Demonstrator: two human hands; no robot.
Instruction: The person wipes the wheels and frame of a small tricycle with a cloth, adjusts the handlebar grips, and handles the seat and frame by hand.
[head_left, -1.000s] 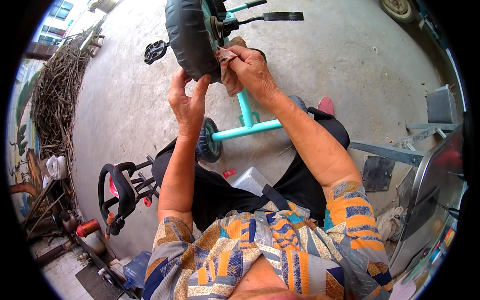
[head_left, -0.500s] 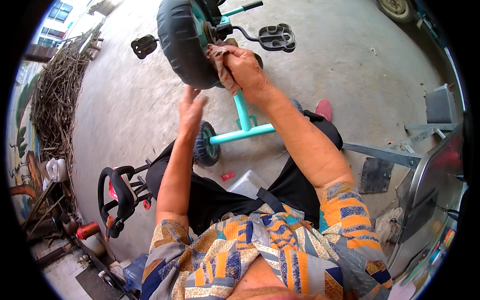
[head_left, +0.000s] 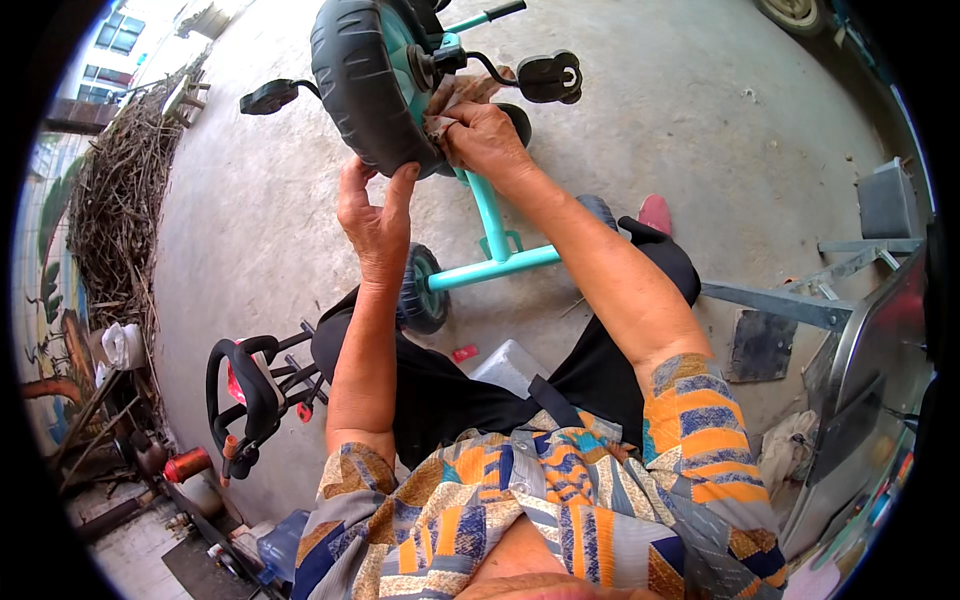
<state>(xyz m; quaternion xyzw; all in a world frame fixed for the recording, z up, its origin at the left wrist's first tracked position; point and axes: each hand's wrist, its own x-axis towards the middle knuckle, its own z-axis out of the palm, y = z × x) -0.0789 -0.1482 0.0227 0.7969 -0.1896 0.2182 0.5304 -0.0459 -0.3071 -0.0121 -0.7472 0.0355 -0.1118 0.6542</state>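
A small turquoise tricycle frame (head_left: 489,222) stands tipped before me, its big black front wheel (head_left: 352,85) raised at the top. My left hand (head_left: 378,215) grips the lower edge of the tyre, thumb and fingers on either side of the tread. At the wheel's right side, my right hand (head_left: 484,140) is closed on a crumpled brownish rag (head_left: 458,100), pressed near the rim; part of the cloth is hidden by my fingers. Black pedals (head_left: 551,77) stick out on both sides of the wheel. A smaller rear wheel (head_left: 424,290) rests by my left knee.
At the left lie a black padded seat-like part (head_left: 247,390) and a heap of dry sticks (head_left: 110,215). A pale block (head_left: 511,367) and a red scrap (head_left: 465,353) are between my legs. A metal stand (head_left: 780,305) is at the right.
My left hand has closed onto the bottom of the tyre. The pedals and wheel have turned. My right hand has shifted slightly down, with more of the rag spread behind it.
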